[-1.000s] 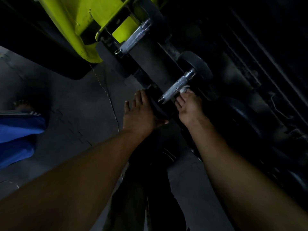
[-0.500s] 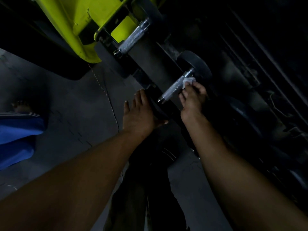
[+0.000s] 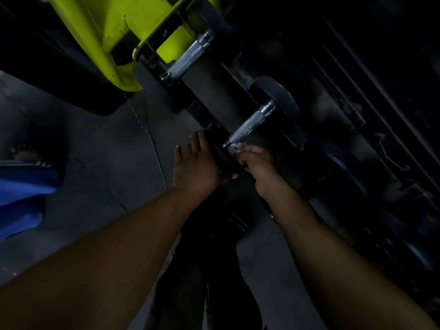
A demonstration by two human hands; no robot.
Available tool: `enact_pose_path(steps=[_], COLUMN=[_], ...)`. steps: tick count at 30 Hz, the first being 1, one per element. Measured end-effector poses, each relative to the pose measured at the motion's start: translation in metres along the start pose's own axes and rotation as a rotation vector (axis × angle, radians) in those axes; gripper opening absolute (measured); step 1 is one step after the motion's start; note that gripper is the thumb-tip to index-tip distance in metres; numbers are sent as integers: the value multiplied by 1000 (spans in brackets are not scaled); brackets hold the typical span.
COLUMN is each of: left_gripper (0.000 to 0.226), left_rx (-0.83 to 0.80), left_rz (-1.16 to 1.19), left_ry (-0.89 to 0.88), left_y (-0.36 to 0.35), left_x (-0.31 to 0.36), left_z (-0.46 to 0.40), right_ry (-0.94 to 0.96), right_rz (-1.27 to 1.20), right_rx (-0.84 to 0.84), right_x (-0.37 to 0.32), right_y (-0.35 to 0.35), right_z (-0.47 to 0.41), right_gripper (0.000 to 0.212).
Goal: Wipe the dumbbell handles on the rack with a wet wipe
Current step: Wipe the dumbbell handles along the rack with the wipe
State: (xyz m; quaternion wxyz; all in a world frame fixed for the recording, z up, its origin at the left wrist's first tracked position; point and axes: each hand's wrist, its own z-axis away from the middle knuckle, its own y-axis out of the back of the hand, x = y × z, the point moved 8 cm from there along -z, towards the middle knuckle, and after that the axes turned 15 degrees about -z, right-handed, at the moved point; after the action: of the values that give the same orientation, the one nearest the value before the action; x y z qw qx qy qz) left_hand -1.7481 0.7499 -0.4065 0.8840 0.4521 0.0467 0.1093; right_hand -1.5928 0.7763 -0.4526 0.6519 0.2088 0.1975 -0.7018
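Note:
A dumbbell lies across the dark rack, its knurled metal handle (image 3: 250, 126) running diagonally between black end weights. My right hand (image 3: 256, 160) pinches a small white wet wipe (image 3: 234, 148) against the near end of that handle. My left hand (image 3: 197, 164) rests with straight fingers on the dumbbell's near black weight (image 3: 222, 158), thumb along its lower edge. A second dumbbell handle (image 3: 188, 59) sits further up the rack, untouched.
A yellow-green metal frame (image 3: 102, 32) stands at the upper left beside the rack (image 3: 214, 91). A person's blue trouser leg (image 3: 21, 194) and bare foot are at the far left on the grey floor. More dark weights and rails fill the right side.
My right hand slid the wipe from the far end of the handle back down to its near end. My left hand stayed on the near weight.

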Motion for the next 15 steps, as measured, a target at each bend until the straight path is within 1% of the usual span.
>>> enact_pose_path(steps=[3,6,10,15], left_gripper=[141,138,138,141], left_rx=[0,25,19,13], left_rz=[8,-1,17,24], left_ry=[-1,1,-1,6], left_y=[-1,2,2,-1], left_x=[0,1,1,0], left_z=[0,1,1,1], right_ry=[-90,-171,-170,-136], right_rz=[-28,-31,-13,147], right_rx=[10,10,-27,-69], right_x=[0,-6,-14,-6], right_y=[-4,-8,-13,-15], right_z=[-3,-5,-3,-3], right_gripper=[20,25,27,25])
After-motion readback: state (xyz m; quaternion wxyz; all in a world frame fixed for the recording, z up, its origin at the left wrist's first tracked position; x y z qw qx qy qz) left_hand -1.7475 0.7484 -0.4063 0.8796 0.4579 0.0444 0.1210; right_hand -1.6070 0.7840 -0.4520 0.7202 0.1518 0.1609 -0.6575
